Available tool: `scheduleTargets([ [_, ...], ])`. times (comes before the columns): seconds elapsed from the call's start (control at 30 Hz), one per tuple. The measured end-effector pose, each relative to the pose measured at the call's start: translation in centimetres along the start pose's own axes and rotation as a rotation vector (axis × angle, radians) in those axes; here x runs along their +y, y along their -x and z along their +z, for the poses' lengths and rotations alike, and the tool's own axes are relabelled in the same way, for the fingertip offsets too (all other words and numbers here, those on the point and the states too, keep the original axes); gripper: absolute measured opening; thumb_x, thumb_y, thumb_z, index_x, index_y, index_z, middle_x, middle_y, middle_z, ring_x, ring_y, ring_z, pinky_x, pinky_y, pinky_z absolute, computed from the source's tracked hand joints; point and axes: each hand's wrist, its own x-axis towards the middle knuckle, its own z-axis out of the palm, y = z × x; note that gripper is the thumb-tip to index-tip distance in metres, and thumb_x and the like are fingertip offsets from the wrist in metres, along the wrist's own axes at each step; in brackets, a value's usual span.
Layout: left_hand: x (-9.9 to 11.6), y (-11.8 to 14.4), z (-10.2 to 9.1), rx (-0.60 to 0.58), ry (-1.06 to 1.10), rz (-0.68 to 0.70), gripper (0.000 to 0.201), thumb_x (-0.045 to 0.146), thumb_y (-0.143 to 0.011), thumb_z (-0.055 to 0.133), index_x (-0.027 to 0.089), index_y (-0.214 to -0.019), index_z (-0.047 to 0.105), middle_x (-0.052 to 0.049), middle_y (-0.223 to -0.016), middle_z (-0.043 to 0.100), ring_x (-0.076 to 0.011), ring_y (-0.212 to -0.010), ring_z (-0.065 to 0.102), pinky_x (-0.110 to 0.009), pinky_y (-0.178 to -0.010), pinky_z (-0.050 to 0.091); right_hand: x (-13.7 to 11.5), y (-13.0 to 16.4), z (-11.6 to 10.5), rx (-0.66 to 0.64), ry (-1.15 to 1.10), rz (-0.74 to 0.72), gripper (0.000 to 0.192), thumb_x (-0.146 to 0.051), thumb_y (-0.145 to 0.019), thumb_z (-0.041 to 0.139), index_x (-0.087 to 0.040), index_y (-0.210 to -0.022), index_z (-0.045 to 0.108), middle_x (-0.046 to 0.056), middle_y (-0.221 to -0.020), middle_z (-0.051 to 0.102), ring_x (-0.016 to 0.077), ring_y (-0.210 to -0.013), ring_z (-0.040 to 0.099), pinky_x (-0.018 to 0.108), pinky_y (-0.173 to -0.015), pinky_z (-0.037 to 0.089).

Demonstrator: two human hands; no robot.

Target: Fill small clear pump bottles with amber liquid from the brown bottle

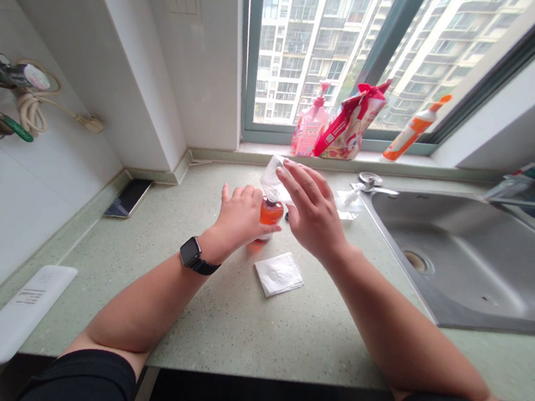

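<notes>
The left hand (239, 216) has its grip wrapped around the small round orange glass bottle (270, 214) to keep it steady on the green speckled counter (216, 310), near the steel sink (473, 262). The right hand (312, 209) hovers above, fingers spread apart, touching a clear plastic wrapper (270, 174).

Single view from the camera on my head, looking forward and down over my forearms onto the desk (234, 325). My left hand (239, 220) and right hand (312, 212) sit near the centre, close to the lens. The wide lens bends the scene: the sink (473, 262) runs off to the right, the tiled wall (16, 198) closes the left, and the window (362, 50) faces me across the top edge.
</notes>
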Motion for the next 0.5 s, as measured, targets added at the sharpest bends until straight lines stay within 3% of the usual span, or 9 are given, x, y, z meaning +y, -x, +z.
scheduleTargets([
  [0.5,0.03,0.06,-0.02,-0.008,-0.017,-0.005,0.066,0.069,-0.09,0.075,0.02,-0.13,0.061,-0.015,-0.132,0.068,-0.0382,-0.131,0.059,-0.071,-0.132,0.019,-0.6,0.15,0.17,0.006,0.032,-0.006,0.092,-0.002,-0.1,0.046,-0.048,-0.174,0.016,-0.002,-0.173,0.047,0.0278,-0.159,0.045,0.056,-0.128,0.044],
])
